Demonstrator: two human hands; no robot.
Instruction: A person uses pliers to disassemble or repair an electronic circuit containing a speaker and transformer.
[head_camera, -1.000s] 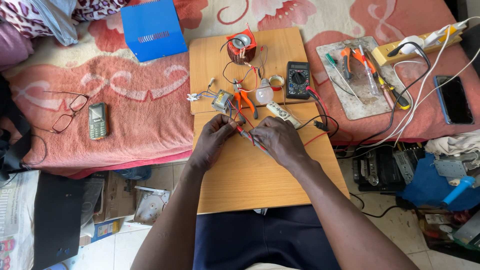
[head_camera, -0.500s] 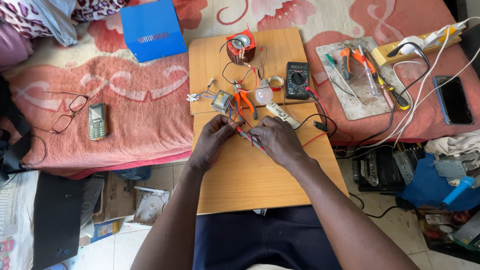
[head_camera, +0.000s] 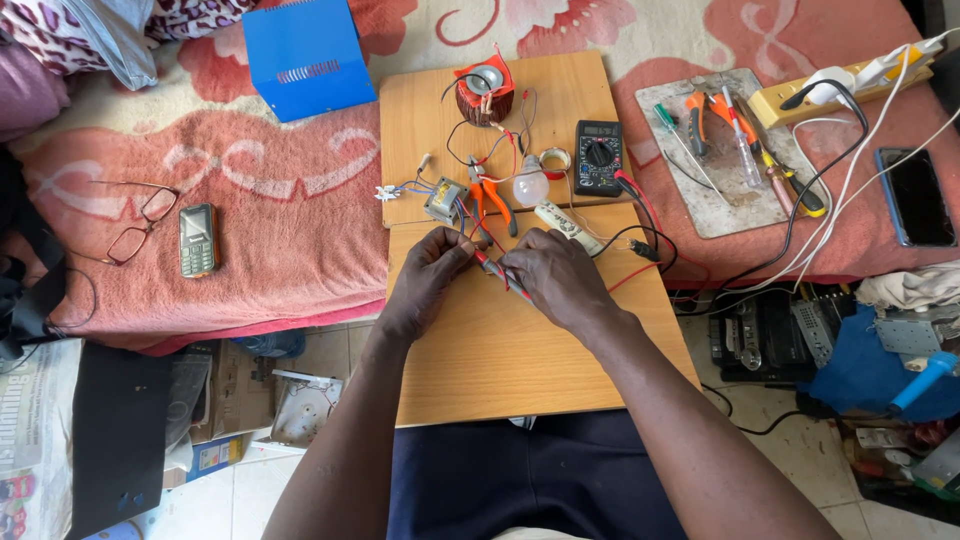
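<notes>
Both hands meet over a wooden board on my lap. My left hand pinches thin wires that run from a small transformer. A red multimeter probe is gripped in my right hand, its tip pointing left to the wires at my left fingers. The black multimeter lies just beyond on the board, its red and black leads trailing to the right. Orange-handled pliers and a white bulb lie between the transformer and the meter.
A larger copper-wound transformer sits at the board's far end. A blue metal cover, glasses and a small phone lie on the pink blanket. At right, a tool tray, a power strip and a smartphone.
Hardly anything differs; both hands stay at the same spot with only slight finger movement on the wires and probe.
</notes>
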